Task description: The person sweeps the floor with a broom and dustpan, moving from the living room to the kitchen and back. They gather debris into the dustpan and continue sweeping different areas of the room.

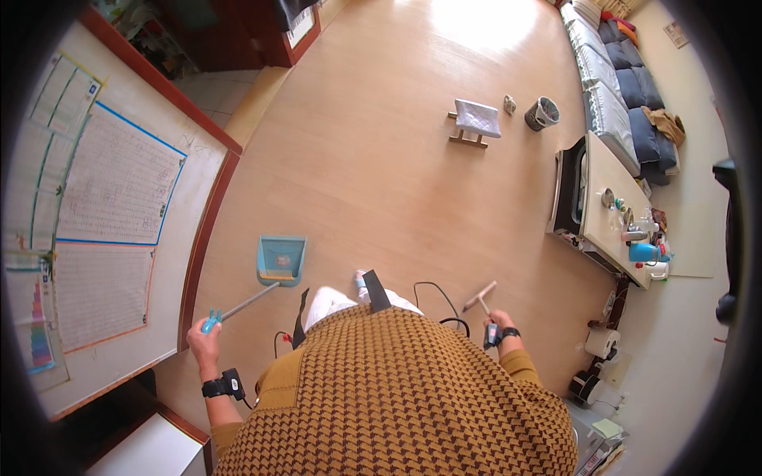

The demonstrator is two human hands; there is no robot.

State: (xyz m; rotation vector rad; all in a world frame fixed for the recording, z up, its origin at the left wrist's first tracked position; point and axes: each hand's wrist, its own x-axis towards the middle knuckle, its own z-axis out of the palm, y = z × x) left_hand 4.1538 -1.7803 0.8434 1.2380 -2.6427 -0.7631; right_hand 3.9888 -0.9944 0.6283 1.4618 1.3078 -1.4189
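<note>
My left hand (pixel 205 339), out at the left, is closed round the blue-topped end of a long-handled dustpan's grey pole (pixel 250 303). The light blue dustpan (pixel 283 247) rests on the floor ahead, near the wall, with a yellowish strip along its near side. At the right, my right hand (pixel 500 321) grips a thin-stemmed, T-shaped tool (pixel 479 295) with a narrow pinkish-tan crosspiece; its exact kind is unclear. Dark bands with small devices are strapped on both wrists. My patterned brown top hides much of the floor near me.
A low stool with a white quilted top (pixel 477 119) stands ahead on the wooden floor (pixel 357 159), near a wastebasket (pixel 542 114). To the right are a cluttered table (pixel 607 190) and a sofa (pixel 601 87). A dark cable (pixel 438 287) curves near my feet.
</note>
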